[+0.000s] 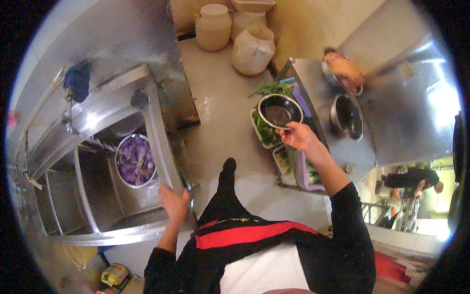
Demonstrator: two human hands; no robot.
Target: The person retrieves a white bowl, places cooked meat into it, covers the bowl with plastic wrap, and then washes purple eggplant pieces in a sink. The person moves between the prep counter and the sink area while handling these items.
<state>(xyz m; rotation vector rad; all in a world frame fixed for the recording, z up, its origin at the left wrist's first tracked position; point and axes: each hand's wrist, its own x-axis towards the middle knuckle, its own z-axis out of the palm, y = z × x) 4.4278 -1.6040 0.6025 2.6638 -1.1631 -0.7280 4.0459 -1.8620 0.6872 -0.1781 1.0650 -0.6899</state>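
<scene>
A dark round bowl with a pale metal rim (280, 111) is gripped at its near edge by my right hand (298, 136), above crates of green vegetables (266, 128). My left hand (174, 202), fingers apart and holding nothing, is beside the front rim of the stainless steel sink (161, 154). In that sink, ahead of the left hand, stands a round metal bowl filled with chopped purple vegetable pieces (136, 160). Another dark metal bowl (347, 117) rests on the steel counter at the right, near a metal bowl heaped with orange-brown food (341, 68).
Large pale jars (213, 27) and a wrapped round container (253, 49) stand on the floor ahead. A faucet (69, 119) rises behind the sink. A purple crate (312, 174) sits below the steel counter (315, 84). Far right, another person (415, 180) in dark clothes is visible.
</scene>
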